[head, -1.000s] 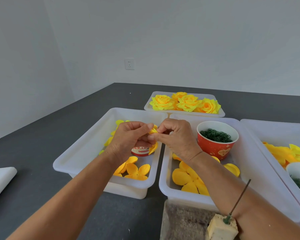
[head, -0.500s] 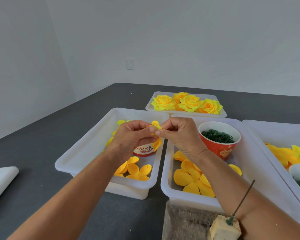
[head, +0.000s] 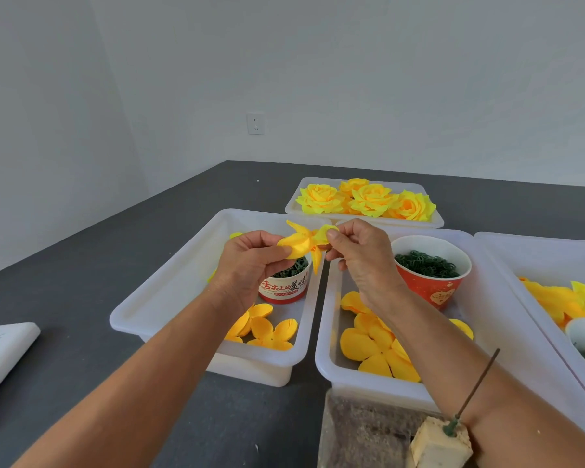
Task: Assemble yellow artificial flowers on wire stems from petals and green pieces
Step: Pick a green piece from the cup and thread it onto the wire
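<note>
Dark grey desk [head: 81,265] carries white trays beneath both hands. The left hand [head: 250,265] and right hand [head: 358,255] pinch a yellow petal cluster [head: 304,246] between them, above the left tray [head: 169,285]; its long axis runs sideways, petal tips splaying up and down. A red cup [head: 284,285] of green pieces stands directly below; finished flowers [head: 365,201] lie behind.

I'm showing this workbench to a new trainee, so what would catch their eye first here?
Most likely the yellow petal piece, held up at centre between the left hand and the right hand, both pinching it above the white trays. Next, the finished yellow roses packed into the far tray. Then the red paper cup of green pieces in the tray to the right.
</note>
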